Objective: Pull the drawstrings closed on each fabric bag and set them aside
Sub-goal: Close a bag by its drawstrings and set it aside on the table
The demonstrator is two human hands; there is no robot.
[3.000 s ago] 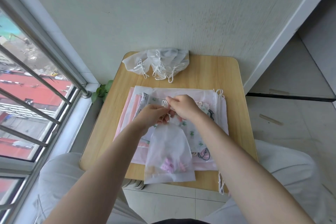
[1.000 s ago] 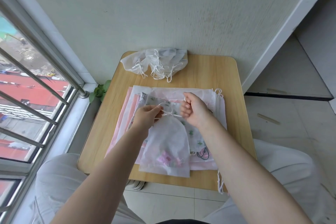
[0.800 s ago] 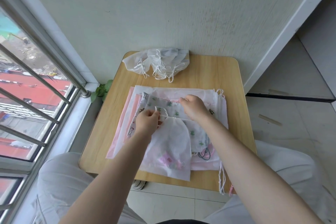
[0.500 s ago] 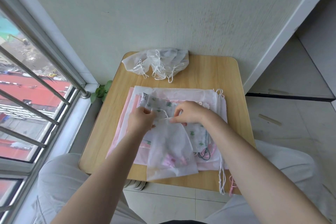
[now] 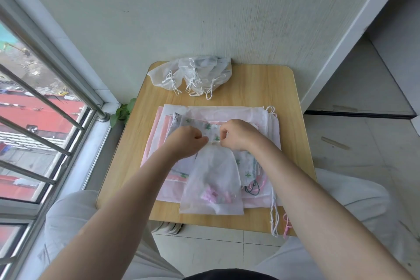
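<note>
Head view: both hands curled at bag neck

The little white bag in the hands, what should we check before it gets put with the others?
1. Neck of the small white bag gathered shut: ok, it narrows to a point between the hands.
2. Left hand and right hand at the neck: ok, both curled there.
3. Drawstring knotted: cannot tell, the fingers hide it.
4. Pink items stay inside: ok, they lie at the bottom.
5. Finished pile at the table's far edge has room beside it: ok, bare wooden table to its right.
</note>
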